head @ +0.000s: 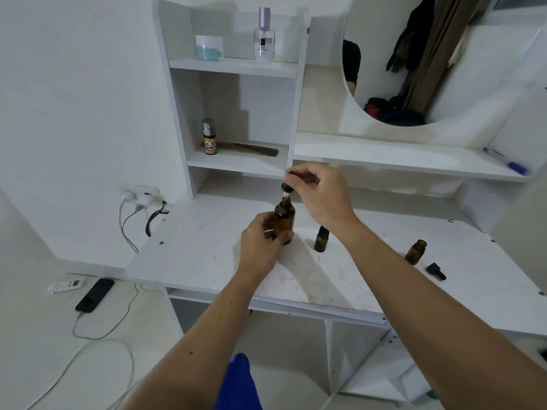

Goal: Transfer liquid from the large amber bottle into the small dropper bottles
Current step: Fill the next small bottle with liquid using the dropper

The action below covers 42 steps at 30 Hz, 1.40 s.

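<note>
Gripping the large amber bottle [284,220] on the scuffed white desk [207,255], left hand [262,244]; right hand [321,196] pinches dropper [287,187]

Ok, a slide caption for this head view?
Left hand steadies the large amber bottle while right hand holds its dropper at the neck.

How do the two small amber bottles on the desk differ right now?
The small amber bottle nearer the large bottle wears a black cap; the small amber bottle farther right is open, a loose black dropper cap lying beside it. The capped one is partly hidden by the right forearm; the open one shows fully. Both stand upright, untouched.
</note>
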{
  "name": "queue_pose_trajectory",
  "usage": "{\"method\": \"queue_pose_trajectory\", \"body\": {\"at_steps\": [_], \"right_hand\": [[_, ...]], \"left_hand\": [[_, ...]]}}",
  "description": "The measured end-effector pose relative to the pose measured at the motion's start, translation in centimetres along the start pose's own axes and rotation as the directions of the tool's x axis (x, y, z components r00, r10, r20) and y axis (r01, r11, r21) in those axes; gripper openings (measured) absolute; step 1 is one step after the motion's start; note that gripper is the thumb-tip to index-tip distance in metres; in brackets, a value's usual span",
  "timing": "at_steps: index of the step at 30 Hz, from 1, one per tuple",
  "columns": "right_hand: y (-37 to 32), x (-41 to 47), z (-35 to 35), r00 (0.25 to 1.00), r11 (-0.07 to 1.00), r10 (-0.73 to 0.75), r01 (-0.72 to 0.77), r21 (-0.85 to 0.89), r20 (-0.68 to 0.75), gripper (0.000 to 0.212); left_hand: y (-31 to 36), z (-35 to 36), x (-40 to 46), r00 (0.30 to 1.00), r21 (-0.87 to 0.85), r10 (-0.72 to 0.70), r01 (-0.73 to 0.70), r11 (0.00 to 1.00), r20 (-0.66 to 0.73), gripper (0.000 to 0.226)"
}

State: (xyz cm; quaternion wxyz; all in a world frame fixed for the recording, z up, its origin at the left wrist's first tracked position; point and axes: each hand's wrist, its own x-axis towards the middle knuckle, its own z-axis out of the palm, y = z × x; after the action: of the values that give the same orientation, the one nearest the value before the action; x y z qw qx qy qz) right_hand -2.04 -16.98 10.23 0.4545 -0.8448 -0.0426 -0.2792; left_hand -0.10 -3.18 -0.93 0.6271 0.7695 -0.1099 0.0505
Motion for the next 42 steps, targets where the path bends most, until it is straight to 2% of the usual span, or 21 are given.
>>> {"method": "queue_pose_trajectory", "body": {"at_steps": [3, 7, 25, 30, 37, 42], "right_hand": [[0.9, -0.4, 0.8, 0.998, 0.998, 0.054, -0.054, -0.014, 0.021, 0.002], [1.7, -0.7, 1.3, 0.996, 0.994, 0.094, -0.093, -0.054, 0.003, 0.009], [1.4, -1.1, 1.4, 0.999, 0.995, 0.051, -0.051, -0.085, -0.001, 0.007], [0.1, -0.8, 0.6, 0.997, 0.999, 0.050, -0.050, -0.005, -0.058, 0.006], [-2.5, -0.4, -1.7, 0.979, 0.997, -0.032, 0.045, 0.060, -0.203, 0.013], [-3.5, -0.7, -3.5, 0.971, 0.998, -0.055, 0.064, 0.030, -0.232, 0.015]], "left_hand": [[-0.1, 0.0, 0.0, 1.000, 0.013, 0.004, -0.004, 1.000, 0.007, 0.053], [-0.3, 0.0, 0.1, 1.000, 0.028, 0.011, -0.012, 1.000, 0.016, 0.054], [-0.4, 0.0, 0.1, 1.000, 0.028, -0.012, 0.012, 1.000, 0.014, 0.052], [-0.4, 0.2, 0.1, 0.999, 0.049, -0.040, 0.039, 0.998, 0.027, 0.060], [-0.1, 0.2, -0.5, 0.996, 0.034, -0.085, 0.085, 0.996, 0.025, 0.070], [0.4, -0.1, -1.4, 0.997, 0.058, -0.076, 0.076, 0.995, -0.003, 0.084]]}}
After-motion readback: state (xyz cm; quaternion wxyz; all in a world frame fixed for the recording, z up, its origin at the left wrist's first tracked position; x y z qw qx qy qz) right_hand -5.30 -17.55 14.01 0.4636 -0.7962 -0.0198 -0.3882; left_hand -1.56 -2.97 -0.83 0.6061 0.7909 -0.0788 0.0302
